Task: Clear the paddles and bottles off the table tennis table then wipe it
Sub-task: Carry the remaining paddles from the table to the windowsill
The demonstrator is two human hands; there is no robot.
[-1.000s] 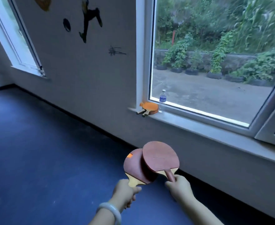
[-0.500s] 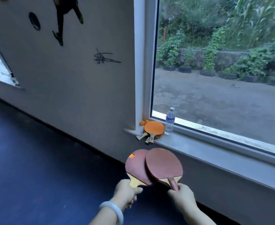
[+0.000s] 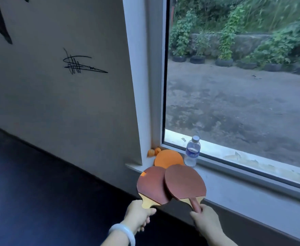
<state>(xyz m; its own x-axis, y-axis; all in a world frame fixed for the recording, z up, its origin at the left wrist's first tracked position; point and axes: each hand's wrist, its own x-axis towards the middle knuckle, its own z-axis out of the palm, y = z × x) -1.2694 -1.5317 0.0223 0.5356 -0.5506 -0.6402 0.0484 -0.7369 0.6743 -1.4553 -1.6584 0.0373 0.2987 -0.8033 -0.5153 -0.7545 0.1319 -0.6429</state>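
Two round red paddles (image 3: 172,185) overlap by the windowsill (image 3: 234,185); your left hand (image 3: 138,216) and right hand (image 3: 205,221) each grip one handle tight.

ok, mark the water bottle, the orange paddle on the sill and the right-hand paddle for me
water bottle (image 3: 192,151), head view, on its blue label.
orange paddle (image 3: 168,158), head view, on the visible orange face.
right-hand paddle (image 3: 184,181), head view, middle of the red blade; right hand (image 3: 205,222) grips its handle.
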